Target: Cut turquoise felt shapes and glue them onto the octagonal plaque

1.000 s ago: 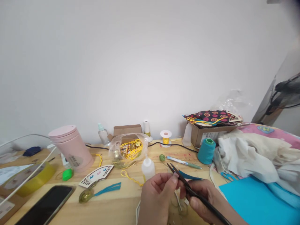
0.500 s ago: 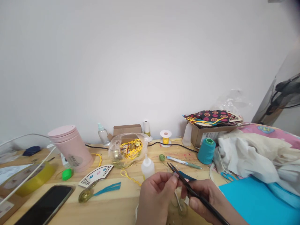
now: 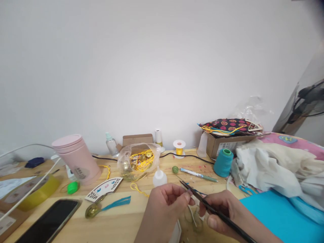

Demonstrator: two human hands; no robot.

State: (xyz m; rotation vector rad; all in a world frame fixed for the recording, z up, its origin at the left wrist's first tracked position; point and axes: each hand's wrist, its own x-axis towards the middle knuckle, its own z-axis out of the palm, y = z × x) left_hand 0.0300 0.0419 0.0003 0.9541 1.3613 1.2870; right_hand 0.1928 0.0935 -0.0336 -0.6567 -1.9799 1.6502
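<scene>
My right hand [image 3: 222,212] is closed around long black tweezers [image 3: 215,211], which slant from the lower right up to two thin tips near the middle. My left hand [image 3: 167,211] is in a pinch just left of the tips, thumb against fingers. A small pinkish bit shows at its fingertips, too small to name. Behind the tweezers some dark blue strands are partly visible. Below the hands lie a partly hidden white-edged piece [image 3: 176,233] and some thin cord. A white squeeze bottle [image 3: 160,179] stands just beyond my left hand.
To the left are a phone [image 3: 48,221], a fan-shaped card [image 3: 105,189] with a blue tassel [image 3: 116,203], a pink tumbler [image 3: 77,160] and yellow tape [image 3: 42,192]. Behind stand a bag of yellow cords [image 3: 141,160] and a teal thread cone [image 3: 223,163]. Blue sheet [image 3: 275,216] lies right.
My right hand with the tweezers has shifted slightly right and down. My left wrist has swung a little left. Less of the dark blue strands shows, and more of the white-edged piece is visible.
</scene>
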